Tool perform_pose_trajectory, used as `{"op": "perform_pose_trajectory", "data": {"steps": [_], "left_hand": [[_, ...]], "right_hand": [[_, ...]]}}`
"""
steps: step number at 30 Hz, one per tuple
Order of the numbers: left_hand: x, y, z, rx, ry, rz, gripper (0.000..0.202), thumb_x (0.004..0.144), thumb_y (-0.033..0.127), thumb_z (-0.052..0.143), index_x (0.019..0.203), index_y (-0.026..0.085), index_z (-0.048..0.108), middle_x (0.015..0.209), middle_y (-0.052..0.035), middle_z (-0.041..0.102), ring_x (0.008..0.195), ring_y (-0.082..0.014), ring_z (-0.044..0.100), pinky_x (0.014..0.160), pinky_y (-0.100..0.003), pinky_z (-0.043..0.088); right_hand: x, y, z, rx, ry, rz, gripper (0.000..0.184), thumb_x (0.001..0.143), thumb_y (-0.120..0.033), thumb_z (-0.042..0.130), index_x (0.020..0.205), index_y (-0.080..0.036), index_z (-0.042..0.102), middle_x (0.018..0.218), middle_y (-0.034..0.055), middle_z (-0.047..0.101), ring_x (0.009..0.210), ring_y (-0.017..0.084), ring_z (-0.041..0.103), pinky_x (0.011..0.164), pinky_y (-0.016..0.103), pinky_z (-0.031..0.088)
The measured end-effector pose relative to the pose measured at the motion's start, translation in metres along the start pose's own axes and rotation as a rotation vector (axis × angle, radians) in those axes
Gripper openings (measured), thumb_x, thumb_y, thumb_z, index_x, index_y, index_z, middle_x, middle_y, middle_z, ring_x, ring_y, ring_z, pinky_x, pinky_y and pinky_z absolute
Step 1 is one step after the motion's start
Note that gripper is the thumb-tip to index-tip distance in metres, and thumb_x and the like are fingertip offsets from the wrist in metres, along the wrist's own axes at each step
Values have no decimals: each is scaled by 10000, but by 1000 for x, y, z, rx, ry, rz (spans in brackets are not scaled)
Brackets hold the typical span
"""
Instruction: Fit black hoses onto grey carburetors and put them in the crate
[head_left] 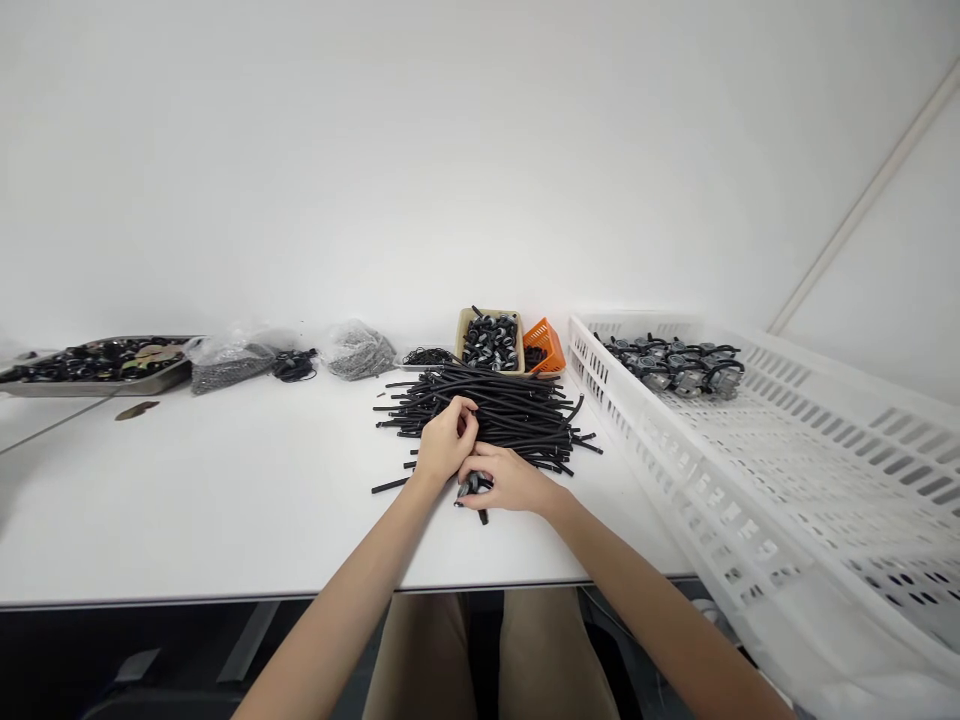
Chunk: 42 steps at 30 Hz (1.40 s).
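Observation:
My right hand is closed around a small black-and-silver fitting, with a short black end pointing down over the table's near part. Just above and to its left, my left hand has its fingers pinched at the front of a pile of black rubber tubes. What the left fingertips grip, if anything, is hidden. Both hands are almost touching. The tubes lie mostly crosswise, and a few ends stick out at each side.
Behind the pile stand a cream basket of black-and-silver fittings and a tilted orange basket. A large white crate on the right holds clear-and-black assemblies. Plastic bags and a metal tray are at left.

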<state>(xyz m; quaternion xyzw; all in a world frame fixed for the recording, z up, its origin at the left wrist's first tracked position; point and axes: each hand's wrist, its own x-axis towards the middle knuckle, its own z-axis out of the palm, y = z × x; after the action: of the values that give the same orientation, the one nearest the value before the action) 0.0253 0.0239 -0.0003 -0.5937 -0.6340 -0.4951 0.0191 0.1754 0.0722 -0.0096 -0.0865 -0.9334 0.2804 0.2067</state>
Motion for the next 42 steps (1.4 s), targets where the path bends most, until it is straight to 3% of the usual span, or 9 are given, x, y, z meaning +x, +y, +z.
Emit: {"op": "perform_pose_trajectory", "data": {"steps": [5,10,14,17,20,24,30,38,42], "left_hand": [[2,-4,-2,-13,49,-25,131,895,205,468,997,238,542,717,42,580,599,-132,546,650,-251,413],[2,-7,-1,-46,32,-19,134,884,206,478,1001,230,541,707,41,571,591,-131,534,630,-249,399],[-2,-1,-1,-103,-83,38,158,916,260,473,1059,228,532,754,35,600,608,-125,557,627,-238,422],[-6,6,-2,-131,-210,104,270,886,312,557,1144,242,521,813,36,638,628,-122,587,643,-233,450],[-9,10,1,-118,-241,124,385,820,326,652,1176,250,530,794,40,640,620,-132,592,640,-244,444],[-8,6,6,-106,-159,72,226,897,317,560,1111,246,572,669,47,593,582,-145,566,622,-258,411],[-3,-4,11,-182,-45,-9,180,950,330,488,1095,236,539,873,-4,658,664,-146,587,647,-256,443],[-3,-6,12,-240,-28,-52,144,937,327,516,1017,232,590,712,31,581,636,-142,544,644,-253,440],[-3,-6,12,-259,-27,-64,143,920,333,554,1005,231,608,704,37,587,627,-132,537,640,-246,430]], "right_hand": [[2,5,-3,173,100,63,187,777,-199,708,907,-225,576,783,-53,589,595,94,478,583,213,394],[7,9,-10,229,466,162,140,806,-303,673,892,-215,608,762,-28,599,585,107,476,579,232,403],[10,16,-16,272,732,255,184,828,-381,672,877,-207,637,743,-16,595,589,113,492,579,237,414],[11,20,-18,346,841,267,224,818,-412,689,897,-208,641,775,-7,604,590,111,507,552,231,431],[12,22,-18,475,815,274,274,799,-445,717,909,-210,629,813,-8,606,525,88,504,474,217,438],[14,23,-14,651,736,226,319,782,-454,742,924,-206,601,861,-5,613,517,100,620,466,217,511],[16,21,-13,799,687,267,378,740,-467,776,936,-208,584,881,2,660,597,153,710,587,281,626],[15,25,-14,734,695,302,276,741,-435,743,801,-181,654,758,18,672,588,151,674,507,247,583],[17,24,-13,733,645,262,254,693,-366,759,864,-184,709,836,40,708,709,178,695,599,282,602]]}}
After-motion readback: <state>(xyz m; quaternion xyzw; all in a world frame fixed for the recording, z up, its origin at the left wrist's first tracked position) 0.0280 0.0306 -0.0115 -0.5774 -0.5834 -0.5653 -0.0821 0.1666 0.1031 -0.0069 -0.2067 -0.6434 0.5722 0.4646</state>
